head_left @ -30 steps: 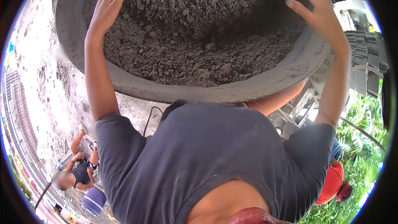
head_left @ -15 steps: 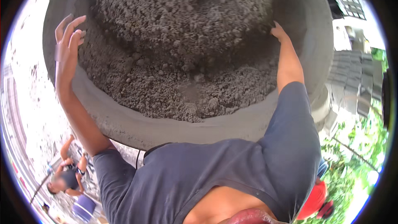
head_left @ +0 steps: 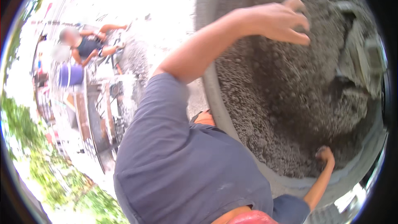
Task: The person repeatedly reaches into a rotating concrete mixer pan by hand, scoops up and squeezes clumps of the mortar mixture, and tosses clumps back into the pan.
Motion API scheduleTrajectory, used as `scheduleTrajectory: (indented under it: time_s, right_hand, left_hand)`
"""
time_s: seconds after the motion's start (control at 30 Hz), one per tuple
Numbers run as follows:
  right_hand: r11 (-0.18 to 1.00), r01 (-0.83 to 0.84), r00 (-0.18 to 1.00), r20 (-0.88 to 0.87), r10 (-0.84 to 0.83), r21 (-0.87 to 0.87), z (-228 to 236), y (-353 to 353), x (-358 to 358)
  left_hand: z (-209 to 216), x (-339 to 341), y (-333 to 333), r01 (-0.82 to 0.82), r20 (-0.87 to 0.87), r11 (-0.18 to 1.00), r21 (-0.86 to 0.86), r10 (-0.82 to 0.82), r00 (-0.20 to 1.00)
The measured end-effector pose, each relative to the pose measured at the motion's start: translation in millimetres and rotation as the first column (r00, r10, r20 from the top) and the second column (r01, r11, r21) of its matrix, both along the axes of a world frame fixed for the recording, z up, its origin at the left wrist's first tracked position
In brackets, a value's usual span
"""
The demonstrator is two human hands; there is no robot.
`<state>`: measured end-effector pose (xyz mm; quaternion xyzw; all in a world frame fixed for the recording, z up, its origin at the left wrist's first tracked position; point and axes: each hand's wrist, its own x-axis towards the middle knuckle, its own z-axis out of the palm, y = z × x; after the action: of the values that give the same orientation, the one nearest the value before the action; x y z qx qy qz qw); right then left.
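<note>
A large round grey mixing drum [head_left: 226,112] holds crumbly grey mix [head_left: 265,99] like damp mortar. Over its left side reaches my left hand [head_left: 286,21], fingers apart and bent, holding nothing and above the mix. My right hand [head_left: 326,156] is low inside the drum, close to its near right wall. Its fingers are curled at the mix, around something dark that is too small and blurred to name. A broad, mix-coated grey piece like a paddle [head_left: 356,54] stands up out of the mix on the far right.
On the left a person [head_left: 89,46] sits low to the ground, near a purple bucket [head_left: 71,75]. Below it lie long rusty metal pieces [head_left: 93,120]. An orange thing [head_left: 205,118] shows between my body and the drum. Leaves [head_left: 45,161] fill the lower left.
My view has swung to the left, so the drum now sits at the right. My left hand has moved from the rim in over the mix. The right hand has curled its fingers.
</note>
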<state>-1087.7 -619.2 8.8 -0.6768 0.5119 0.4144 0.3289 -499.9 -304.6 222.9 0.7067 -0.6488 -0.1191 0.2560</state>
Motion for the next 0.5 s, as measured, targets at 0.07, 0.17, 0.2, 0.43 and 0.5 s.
scheduleTrajectory:
  time_s: [0.07,0.17,0.2,0.43,0.5]
  right_hand:
    - [0.933,-0.293,0.947,0.075,0.314,-0.208,37,34,13]
    - [0.943,-0.226,0.953,0.146,0.266,-0.245,121,98,72]
    - [0.971,-0.113,0.978,0.151,0.147,-0.208,155,126,95]
    - [0.807,-0.173,0.571,0.61,0.55,-0.565,238,222,136]
    - [0.724,-0.194,0.458,0.592,0.664,-0.662,230,232,141]
  left_hand:
    - [2,-6,0,0.005,-0.072,0.994,0.105,0.003,0.997]
    - [10,-8,1,0.031,-0.076,0.989,0.147,-0.02,0.997]
    - [11,-8,1,0.073,-0.095,0.985,0.155,-0.058,0.994]
    - [7,-4,-7,0.081,-0.081,0.984,0.16,-0.069,0.994]
    - [6,-2,-8,0.075,-0.119,0.98,0.186,-0.054,0.991]
